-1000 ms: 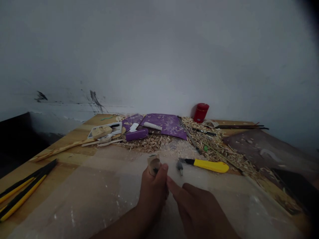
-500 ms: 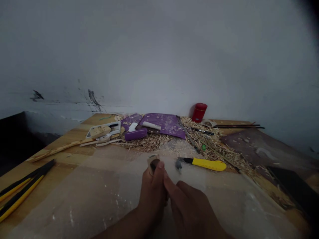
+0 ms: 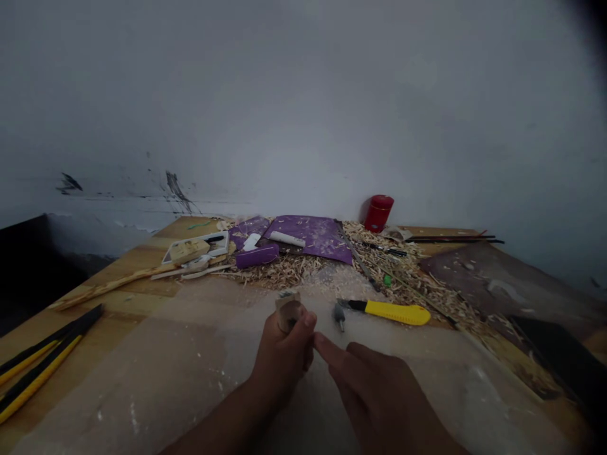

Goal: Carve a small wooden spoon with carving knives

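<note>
From my end, I see the left hand (image 3: 283,351) closed around a small, pale tan, wooden-looking piece (image 3: 287,308), just above the middle of the clear plastic sheet (image 3: 156,354). Its blocky upper end sticks out above the thumb, with a greyish mark along the top edge and a shadowed, rounded patch lower down. The fingers cover the rest, so I can't make out its full shape. The right hand (image 3: 374,382) points its index finger at the left thumb, other fingers curled; I can't tell whether it grips anything. Both forearms run off the bottom edge, and dim light blurs fine detail.
</note>
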Demonstrator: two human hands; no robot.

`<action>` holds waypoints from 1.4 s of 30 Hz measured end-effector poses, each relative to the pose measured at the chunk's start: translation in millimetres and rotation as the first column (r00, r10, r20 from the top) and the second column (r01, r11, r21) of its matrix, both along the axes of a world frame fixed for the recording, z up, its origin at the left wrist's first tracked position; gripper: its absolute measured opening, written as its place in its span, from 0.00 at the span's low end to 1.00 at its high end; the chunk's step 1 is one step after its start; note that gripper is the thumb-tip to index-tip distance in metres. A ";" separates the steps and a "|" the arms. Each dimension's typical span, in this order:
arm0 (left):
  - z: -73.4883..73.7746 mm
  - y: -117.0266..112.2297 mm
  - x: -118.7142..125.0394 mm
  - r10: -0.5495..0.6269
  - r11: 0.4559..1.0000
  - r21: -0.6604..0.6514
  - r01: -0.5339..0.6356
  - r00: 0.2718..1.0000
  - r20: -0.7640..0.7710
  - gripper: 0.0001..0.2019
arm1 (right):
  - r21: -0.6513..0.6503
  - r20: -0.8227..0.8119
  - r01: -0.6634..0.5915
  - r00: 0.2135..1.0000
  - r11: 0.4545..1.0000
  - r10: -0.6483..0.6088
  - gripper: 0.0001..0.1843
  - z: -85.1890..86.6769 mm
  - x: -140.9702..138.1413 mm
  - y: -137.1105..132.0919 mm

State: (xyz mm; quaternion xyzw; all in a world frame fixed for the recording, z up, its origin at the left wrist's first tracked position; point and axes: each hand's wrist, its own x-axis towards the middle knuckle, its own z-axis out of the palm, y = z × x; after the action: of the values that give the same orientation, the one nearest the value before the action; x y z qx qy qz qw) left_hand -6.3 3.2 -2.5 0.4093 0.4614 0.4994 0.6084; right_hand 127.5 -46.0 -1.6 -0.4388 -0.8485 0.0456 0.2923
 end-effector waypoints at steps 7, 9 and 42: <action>-5.7 -6.5 3.6 0.008 1.000 -0.002 -0.008 1.000 -0.004 0.20 | 0.141 0.095 0.032 0.994 0.989 -0.046 0.24 -7.8 -6.2 -4.1; -5.9 -7.6 3.5 0.025 1.000 0.018 -0.024 1.000 -0.016 0.20 | 0.131 0.103 0.026 0.994 0.991 -0.040 0.23 -12.0 -7.0 -4.5; -4.2 -1.1 1.1 0.035 0.998 0.046 -0.036 0.999 0.025 0.11 | 0.019 0.067 0.084 0.994 0.996 -0.085 0.24 1.0 3.1 -1.9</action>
State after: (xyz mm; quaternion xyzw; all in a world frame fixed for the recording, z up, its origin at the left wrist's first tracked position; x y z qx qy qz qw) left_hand -5.2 2.1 -6.7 0.4091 0.4496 0.5256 0.5952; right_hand 130.6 -47.9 -0.6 -0.4733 -0.8388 0.0113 0.2686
